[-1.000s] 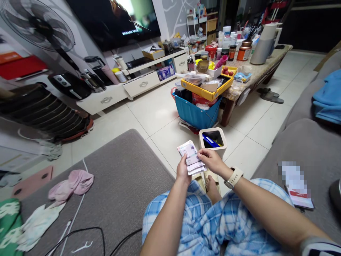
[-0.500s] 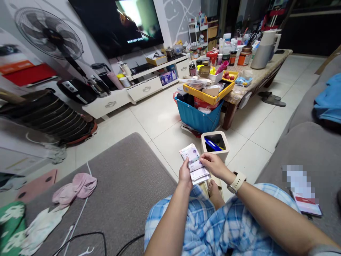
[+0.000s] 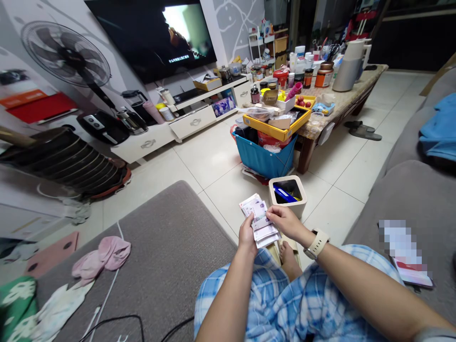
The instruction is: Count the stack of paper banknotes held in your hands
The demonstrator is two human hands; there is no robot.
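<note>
A stack of banknotes, pale purple and white, is held above my lap. My left hand is closed around its left side, with the thumb lying on top. From the right, my right hand pinches the edge of an upper note between thumb and fingertips. Several notes are fanned, so their lower ends lie in steps towards me. A watch with a pale strap is on my right wrist. Just beyond my hands stands a cream bin with a blue wrapper inside.
A blue basket bearing a yellow tray stands beside the cluttered stone-topped table. A grey ottoman with a pink cloth is on the left. A phone lies on the sofa at right.
The top note at the far end of the stack has shifted, standing slightly apart from those below. Both hands stay almost in place. The view has moved slightly, and the television subtitle differs.
</note>
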